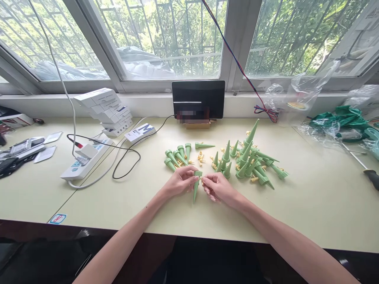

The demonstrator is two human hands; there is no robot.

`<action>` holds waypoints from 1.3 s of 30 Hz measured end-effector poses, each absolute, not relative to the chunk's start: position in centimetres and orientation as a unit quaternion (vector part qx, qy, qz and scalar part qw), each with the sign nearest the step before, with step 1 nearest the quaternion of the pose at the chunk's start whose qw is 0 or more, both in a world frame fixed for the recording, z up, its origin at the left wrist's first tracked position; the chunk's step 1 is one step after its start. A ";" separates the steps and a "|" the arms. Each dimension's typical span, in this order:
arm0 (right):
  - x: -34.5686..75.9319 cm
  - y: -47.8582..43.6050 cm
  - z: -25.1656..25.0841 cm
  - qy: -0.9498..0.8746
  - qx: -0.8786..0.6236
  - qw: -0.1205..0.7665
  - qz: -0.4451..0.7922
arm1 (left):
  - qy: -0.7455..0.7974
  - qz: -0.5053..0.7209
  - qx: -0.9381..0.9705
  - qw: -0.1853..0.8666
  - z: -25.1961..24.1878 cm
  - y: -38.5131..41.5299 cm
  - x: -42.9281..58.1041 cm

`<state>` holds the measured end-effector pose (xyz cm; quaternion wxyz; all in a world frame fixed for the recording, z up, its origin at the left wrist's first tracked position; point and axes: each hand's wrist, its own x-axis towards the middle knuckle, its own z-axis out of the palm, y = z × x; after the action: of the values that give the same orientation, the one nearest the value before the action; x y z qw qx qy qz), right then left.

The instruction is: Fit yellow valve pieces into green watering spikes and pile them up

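Note:
Between the thumb and fingers of my left hand (180, 182) is a green plant watering spike (196, 192), its wide cap up and its point toward me. My right hand (219, 187) pinches a small yellow valve (201, 179) against the side of that spike, just under the cap; whether it sits in the hole I cannot tell. Beyond my left hand lie several green spikes (188, 149), and one more spike (205, 145) rests sideways. Loose yellow valves (201, 158) are scattered beside them. Past my right hand is a pile of green spikes (245, 159), many with yellow valves on them.
A tablet (198, 96) leans at the window on a small cardboard box (197, 125). To the left are a power strip (89, 157) with cables, stacked white boxes (109, 110) and phone-like devices (25, 150). Plastic bags (308, 98) and a screwdriver (371, 177) lie right.

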<state>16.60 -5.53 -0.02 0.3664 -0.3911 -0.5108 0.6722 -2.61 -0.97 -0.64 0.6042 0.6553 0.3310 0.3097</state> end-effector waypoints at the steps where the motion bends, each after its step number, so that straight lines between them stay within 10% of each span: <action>1: 16.6 -5.5 0.0 -0.511 -0.391 0.371 0.670 | 0.330 0.308 0.655 0.606 -0.6 -1.0 -2.6; 18: 16.5 -5.8 -1.4 -0.730 -0.419 0.417 0.344 | 0.329 0.299 0.622 0.644 -0.5 -1.0 -2.6; 39: 16.7 -5.6 -0.4 -0.544 -0.391 0.377 0.639 | 0.321 0.311 0.641 0.624 -0.6 -1.1 -2.4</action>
<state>16.67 -5.63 -0.43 0.3775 -0.3914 -0.5436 0.6394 -2.40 -1.06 -0.62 0.6242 0.6408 0.3209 0.3112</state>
